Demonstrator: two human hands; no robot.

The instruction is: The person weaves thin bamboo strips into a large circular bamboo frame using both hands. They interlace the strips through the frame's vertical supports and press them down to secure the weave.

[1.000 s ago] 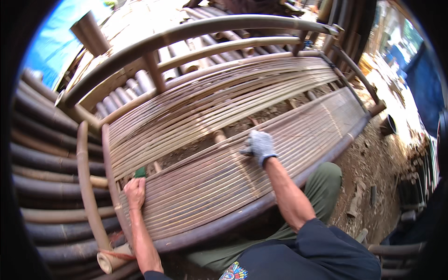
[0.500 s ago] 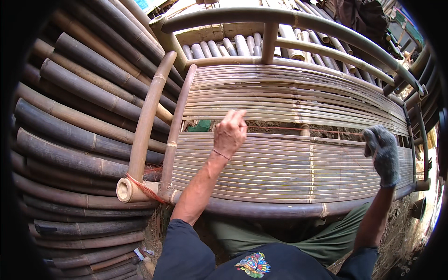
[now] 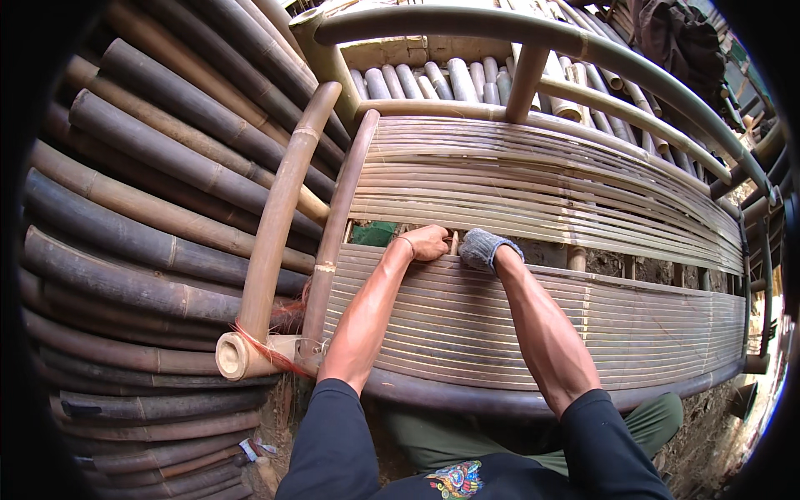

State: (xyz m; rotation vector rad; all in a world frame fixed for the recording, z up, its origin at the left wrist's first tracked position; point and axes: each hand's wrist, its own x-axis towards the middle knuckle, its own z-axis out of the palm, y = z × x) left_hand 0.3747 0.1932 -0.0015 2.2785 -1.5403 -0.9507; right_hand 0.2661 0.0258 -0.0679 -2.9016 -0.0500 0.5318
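Both hands meet over the gap in the slatted seat of a bamboo bench. My bare left hand is closed, with its fingertips down in the gap. Close to its right, my right hand, in a grey knitted glove, is curled at the edge of the near slats. What the fingers hold is hidden. A short pale piece shows between the hands. Beyond the gap lie the far slats, spaced less evenly.
Dark bamboo poles are stacked along the left. An armrest pole rises there, with reddish twine at its base. The curved backrest rail spans the far side. Behind it lie cut bamboo lengths.
My right hand has come left from the seat's right side to beside my left hand. My left hand has lowered to the gap. A thin reddish strand stretched along the gap no longer shows.
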